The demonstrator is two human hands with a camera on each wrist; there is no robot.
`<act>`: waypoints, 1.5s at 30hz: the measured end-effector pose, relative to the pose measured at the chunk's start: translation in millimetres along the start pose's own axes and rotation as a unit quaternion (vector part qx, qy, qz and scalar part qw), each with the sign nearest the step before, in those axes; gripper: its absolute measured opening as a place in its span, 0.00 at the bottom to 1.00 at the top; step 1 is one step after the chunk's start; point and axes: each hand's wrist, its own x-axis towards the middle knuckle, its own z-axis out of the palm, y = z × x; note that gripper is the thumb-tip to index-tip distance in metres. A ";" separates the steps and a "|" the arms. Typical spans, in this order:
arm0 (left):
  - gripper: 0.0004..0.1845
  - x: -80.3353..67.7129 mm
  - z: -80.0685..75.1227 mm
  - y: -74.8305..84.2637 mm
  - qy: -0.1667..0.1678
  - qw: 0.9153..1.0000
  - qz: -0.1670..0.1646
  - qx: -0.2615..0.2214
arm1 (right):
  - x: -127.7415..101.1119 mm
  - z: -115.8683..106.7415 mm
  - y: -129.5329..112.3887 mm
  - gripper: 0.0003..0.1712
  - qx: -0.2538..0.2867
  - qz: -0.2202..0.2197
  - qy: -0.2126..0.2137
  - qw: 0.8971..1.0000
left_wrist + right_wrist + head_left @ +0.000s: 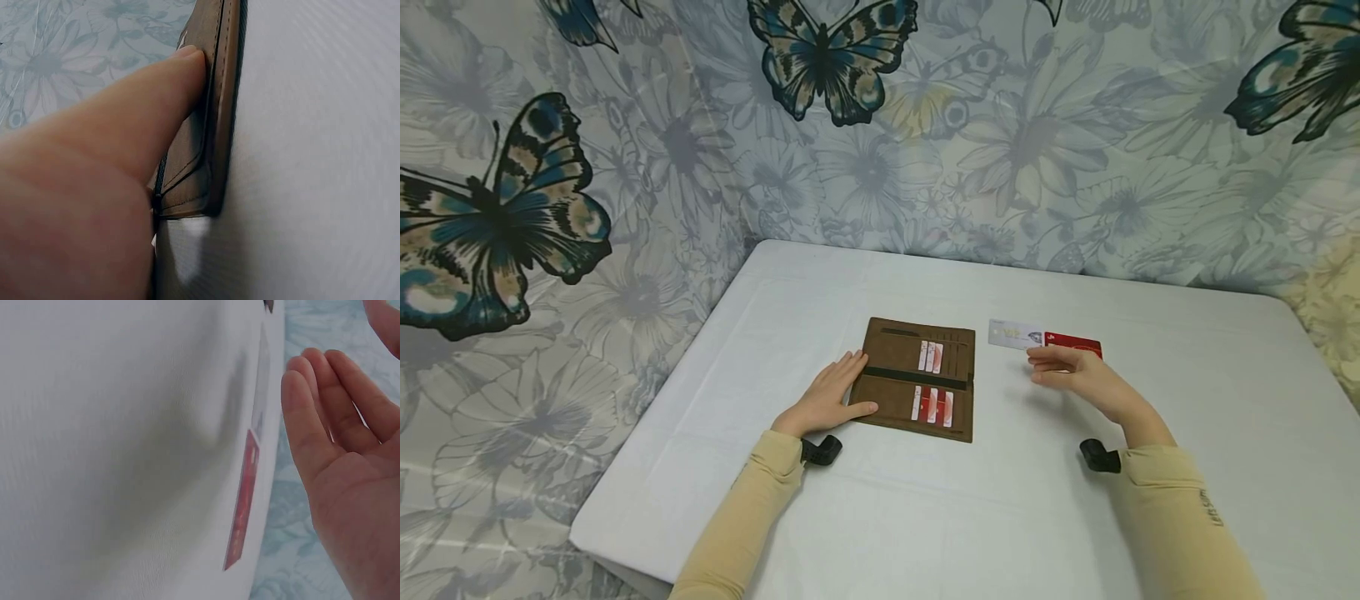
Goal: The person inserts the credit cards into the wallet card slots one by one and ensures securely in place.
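Observation:
A brown wallet (891, 408) lies spread flat on the table, with several red-and-white cards (932, 406) tucked in its slots on both halves. My left hand (827, 393) rests at the wallet's left edge, fingers straight along it. In the left wrist view the thumb (169, 81) presses on the wallet's stitched border (228, 94). Right of the wallet, a pale grey card (1011, 333) and a red card (1075, 342) lie side by side. Over the red card's near edge hovers my right hand (1078, 377), its fingers loosely bent and nothing between them.
A white cloth covers the table (880, 517). Behind it and to its left hangs a floral fabric (865, 183) with large butterflies. Black wrist cameras stick out from both sleeves, the left one (823, 451) near the wallet's lower left corner.

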 end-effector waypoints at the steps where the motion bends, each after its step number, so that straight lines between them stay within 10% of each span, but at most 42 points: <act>1: 0.46 -0.1 -0.2 0.3 0.000 1.000 0.000 -0.002 | -0.4 -1.6 0.8 0.33 -0.002 0.000 0.004 1.000; 24: 0.46 0.3 1.2 0.3 -0.005 1.000 -0.006 0.000 | 26.8 -19.4 6.1 0.38 -0.007 0.043 0.113 0.993; 45: 0.45 -0.2 -0.6 4.2 -0.003 1.000 -0.006 -0.004 | 61.2 -22.0 13.3 0.45 -0.101 0.079 0.089 0.988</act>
